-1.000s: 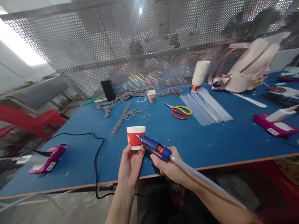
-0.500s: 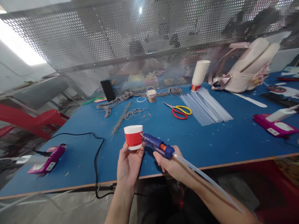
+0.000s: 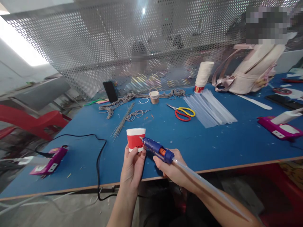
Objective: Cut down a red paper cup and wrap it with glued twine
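We grip a short paper cup point(image 3: 133, 141) in our left hand point(image 3: 133, 165), nearer us than the scissors point(image 3: 186, 110) and to their left, while our right hand point(image 3: 174, 164) closes around a glue gun point(image 3: 153, 146). Unlike half a second ago, our thumb point(image 3: 133, 152) now lies across the cup's base and the nozzle point(image 3: 141, 138) sits farther inside the red band point(image 3: 132, 141): a steadier hold, we judge. Whether it touches, we cannot tell.

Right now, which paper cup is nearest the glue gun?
The single cup in the left hand; the stacked cups stand farther back, near the backpack.
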`<state>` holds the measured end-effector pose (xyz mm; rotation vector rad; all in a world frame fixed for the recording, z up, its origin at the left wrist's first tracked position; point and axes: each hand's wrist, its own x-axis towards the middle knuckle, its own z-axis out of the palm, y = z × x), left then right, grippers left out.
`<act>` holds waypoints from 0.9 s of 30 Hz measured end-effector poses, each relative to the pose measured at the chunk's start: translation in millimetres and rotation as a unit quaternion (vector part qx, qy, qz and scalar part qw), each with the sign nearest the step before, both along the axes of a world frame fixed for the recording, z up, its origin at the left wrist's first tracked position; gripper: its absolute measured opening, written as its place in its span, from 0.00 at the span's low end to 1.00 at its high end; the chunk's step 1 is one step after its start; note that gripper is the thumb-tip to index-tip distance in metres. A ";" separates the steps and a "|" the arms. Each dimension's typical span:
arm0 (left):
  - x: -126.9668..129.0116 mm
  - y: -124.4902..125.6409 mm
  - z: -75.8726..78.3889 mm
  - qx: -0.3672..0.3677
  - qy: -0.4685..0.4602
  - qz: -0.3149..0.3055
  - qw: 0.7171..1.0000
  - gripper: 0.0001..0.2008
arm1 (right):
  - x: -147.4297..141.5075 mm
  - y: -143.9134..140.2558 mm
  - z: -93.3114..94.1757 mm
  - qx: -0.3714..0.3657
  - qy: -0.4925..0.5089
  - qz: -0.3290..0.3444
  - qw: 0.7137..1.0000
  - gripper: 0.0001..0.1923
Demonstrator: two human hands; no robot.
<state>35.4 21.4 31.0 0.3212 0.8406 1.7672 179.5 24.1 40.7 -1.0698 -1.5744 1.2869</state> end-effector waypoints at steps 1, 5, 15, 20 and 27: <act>-0.2 -0.1 0.1 -0.002 0.005 0.004 1.000 0.20 | 0.6 0.2 -0.9 -0.001 -0.003 0.001 1.000 0.15; 0.7 0.0 0.3 -0.002 0.019 0.027 0.999 0.21 | -1.1 -0.4 -0.9 0.033 -0.004 0.002 0.999 0.15; -2.0 -2.4 2.4 0.011 0.023 0.015 1.000 0.17 | 2.0 0.4 2.0 -0.028 -0.001 -0.010 1.000 0.17; -2.2 -0.7 6.6 0.004 -0.026 -0.017 0.999 0.16 | 6.2 1.5 4.8 -0.050 -0.001 -0.010 0.999 0.17; -2.4 0.1 6.3 0.005 -0.079 -0.037 0.996 0.19 | 4.1 1.3 3.5 -0.077 0.014 -0.009 0.997 0.16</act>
